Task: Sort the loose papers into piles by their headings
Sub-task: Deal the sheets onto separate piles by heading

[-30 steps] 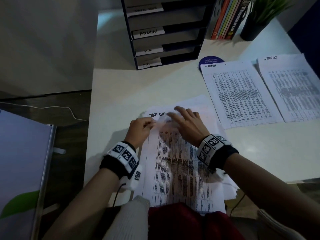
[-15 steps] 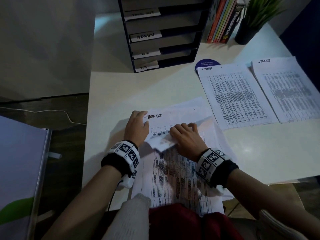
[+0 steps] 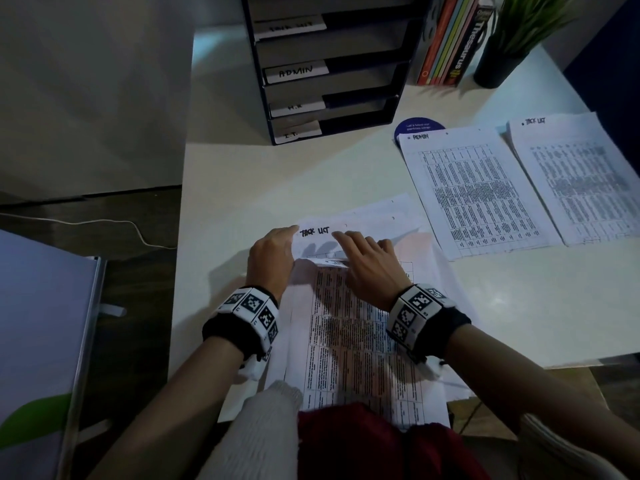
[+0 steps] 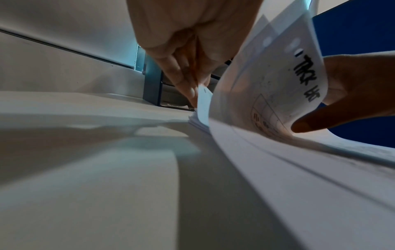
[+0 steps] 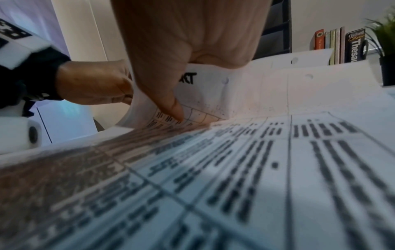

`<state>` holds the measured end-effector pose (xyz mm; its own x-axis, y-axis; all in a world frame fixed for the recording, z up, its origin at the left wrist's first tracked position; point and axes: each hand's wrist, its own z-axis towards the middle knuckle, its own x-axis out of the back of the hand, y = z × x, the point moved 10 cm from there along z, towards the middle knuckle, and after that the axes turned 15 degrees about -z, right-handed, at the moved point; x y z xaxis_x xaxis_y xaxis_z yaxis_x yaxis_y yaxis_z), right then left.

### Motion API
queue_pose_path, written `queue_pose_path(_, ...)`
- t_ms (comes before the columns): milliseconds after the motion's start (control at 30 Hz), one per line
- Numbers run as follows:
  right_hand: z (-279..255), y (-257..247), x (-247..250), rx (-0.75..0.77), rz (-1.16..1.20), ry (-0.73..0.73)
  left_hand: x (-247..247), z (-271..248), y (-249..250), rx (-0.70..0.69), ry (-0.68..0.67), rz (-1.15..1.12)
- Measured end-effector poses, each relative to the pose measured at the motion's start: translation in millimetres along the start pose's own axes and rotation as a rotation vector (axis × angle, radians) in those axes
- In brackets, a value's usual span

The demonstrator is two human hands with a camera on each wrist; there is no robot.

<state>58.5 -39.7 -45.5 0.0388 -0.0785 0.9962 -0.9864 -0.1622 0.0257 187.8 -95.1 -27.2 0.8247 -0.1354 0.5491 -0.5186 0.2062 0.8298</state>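
Observation:
A stack of loose printed papers [image 3: 356, 341] lies on the white desk [image 3: 242, 188] right in front of me. Its exposed upper sheet is headed "TASK LIST" [image 3: 315, 232], and it curls upward in the left wrist view [image 4: 305, 79]. My left hand [image 3: 273, 252] sits at the stack's top left corner and pinches that sheet's corner between thumb and fingers [image 4: 192, 94]. My right hand [image 3: 367, 261] lies on the papers with its fingers stretched toward the heading. Its thumb [image 5: 171, 104] presses on the sheet's printed grid. A curled paper edge [image 3: 325, 262] shows under its fingers.
Two sorted piles lie at the right, one headed ADMIN [image 3: 474, 188] and one headed TASK LIST [image 3: 581, 174], over a blue round disc [image 3: 419, 128]. A black tray rack with labelled shelves [image 3: 329, 64], books [image 3: 450, 39] and a potted plant [image 3: 512, 39] stand behind.
The right hand pulled the top sheet's upper edge back toward me, then stretched its fingers forward again to the heading. The left hand moved up to the sheet's top left corner.

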Motion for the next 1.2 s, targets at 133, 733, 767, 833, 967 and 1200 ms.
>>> queue_pose_path(133,7.0,0.8,2.4,-0.004,0.004,-0.016,-0.6,-6.5,-0.8,-0.013,-0.002,0.015)
queue_pose_path(733,-18.0,-6.5,15.3,0.001,-0.267,0.425,-29.8,8.5,-30.5,0.409,-0.279,-0.6)
queue_pose_path(767,-19.3,-7.4,18.6,0.002,-0.282,0.437,-25.0,12.0,-31.3,0.365,-0.229,-0.512)
queue_pose_path(833,-20.1,-9.6,24.9,0.016,-0.268,0.468,-21.0,16.9,-31.2,0.288,-0.192,-0.272)
queue_pose_path(967,-9.7,-9.9,28.4,0.05,-0.144,0.468,-25.3,17.5,-27.7,0.222,-0.201,-0.1)
queue_pose_path(1200,8.2,-6.1,17.0,-0.002,-0.053,0.288,-21.2,12.2,-13.4,0.064,-0.219,0.137)
